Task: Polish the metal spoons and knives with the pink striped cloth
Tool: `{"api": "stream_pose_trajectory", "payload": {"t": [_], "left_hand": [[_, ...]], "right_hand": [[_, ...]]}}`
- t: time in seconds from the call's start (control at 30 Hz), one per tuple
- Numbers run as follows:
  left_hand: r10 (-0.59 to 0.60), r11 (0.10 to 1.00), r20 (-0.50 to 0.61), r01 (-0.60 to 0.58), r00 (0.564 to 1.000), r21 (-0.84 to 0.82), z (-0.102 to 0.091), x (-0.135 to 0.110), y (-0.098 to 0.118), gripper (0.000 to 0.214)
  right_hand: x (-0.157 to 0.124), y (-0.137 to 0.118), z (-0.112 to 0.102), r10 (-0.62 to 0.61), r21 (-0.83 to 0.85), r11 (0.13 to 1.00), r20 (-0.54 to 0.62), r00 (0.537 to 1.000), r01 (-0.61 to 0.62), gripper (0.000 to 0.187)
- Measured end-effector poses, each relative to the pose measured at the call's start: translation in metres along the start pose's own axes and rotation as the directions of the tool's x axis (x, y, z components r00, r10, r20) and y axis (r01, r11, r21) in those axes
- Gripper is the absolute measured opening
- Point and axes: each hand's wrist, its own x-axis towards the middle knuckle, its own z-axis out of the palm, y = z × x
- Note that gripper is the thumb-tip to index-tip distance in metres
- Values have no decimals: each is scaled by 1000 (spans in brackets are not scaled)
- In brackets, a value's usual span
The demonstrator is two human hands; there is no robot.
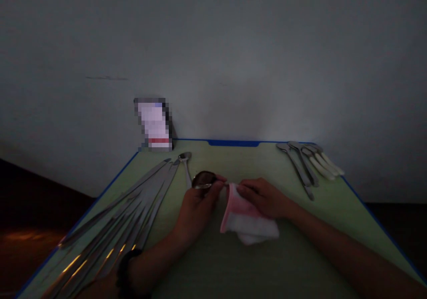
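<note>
Near the middle of the table, my left hand is closed on a shiny metal spoon. Its rounded bowl shows above the fingers and points left. The spoon's handle runs right, toward a pink and white cloth, where it is hidden. My right hand pinches the cloth, which hangs below the fingers toward the tabletop. Another metal spoon lies just beyond my left hand, its handle partly hidden by that hand.
Several long metal utensils spread across the left side, partly under my left forearm. At the back right lie metal spoons and several white-handled utensils. A phone leans against the wall behind the blue-edged table.
</note>
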Motion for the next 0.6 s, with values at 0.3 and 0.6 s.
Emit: {"api": "stream_pose_trajectory", "payload": {"t": [0.3, 0.6], "left_hand": [[-133, 947, -169, 76, 977, -311, 3, 5, 0, 34], [-65, 978, -87, 47, 994, -202, 5, 4, -5, 33]], "right_hand": [[3, 13, -2, 89, 275, 960, -97, 991, -59, 37], [6, 32, -3, 331, 667, 744, -411, 850, 32, 28]]}}
